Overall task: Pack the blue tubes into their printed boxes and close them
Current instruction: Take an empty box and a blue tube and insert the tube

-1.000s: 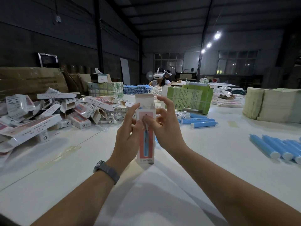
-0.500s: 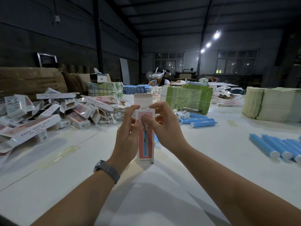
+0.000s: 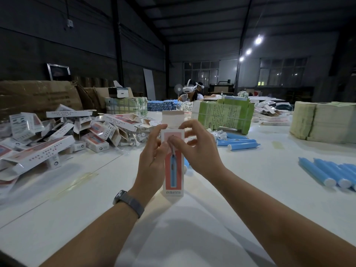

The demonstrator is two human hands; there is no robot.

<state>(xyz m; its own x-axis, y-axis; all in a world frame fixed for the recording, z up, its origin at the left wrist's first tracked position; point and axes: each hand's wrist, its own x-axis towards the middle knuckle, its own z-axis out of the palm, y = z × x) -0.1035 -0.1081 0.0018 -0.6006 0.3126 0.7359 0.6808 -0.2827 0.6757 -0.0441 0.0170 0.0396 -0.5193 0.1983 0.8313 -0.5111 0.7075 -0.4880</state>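
Note:
A printed box [image 3: 174,176], pink with a blue tube pictured on it, stands upright on the white table [image 3: 192,228] between my hands. Its top flap [image 3: 172,117] still points up, open. My left hand [image 3: 152,162] grips the box's left side near the top, thumb on the front face. My right hand [image 3: 196,149] holds the upper right side, thumb on the front and fingers curled over the top opening. A bit of a blue tube [image 3: 186,165] shows behind the box. Whether a tube is inside is hidden.
A heap of printed boxes [image 3: 57,135] fills the left. Loose blue tubes lie behind my right hand [image 3: 238,143] and at the right edge [image 3: 327,173]. Green bundles [image 3: 225,114], stacked flat sheets [image 3: 323,122] and a person wearing a headset [image 3: 190,91] are further back.
My right hand's fingers have curled down from raised to over the box's top opening. The box and my left hand have hardly moved.

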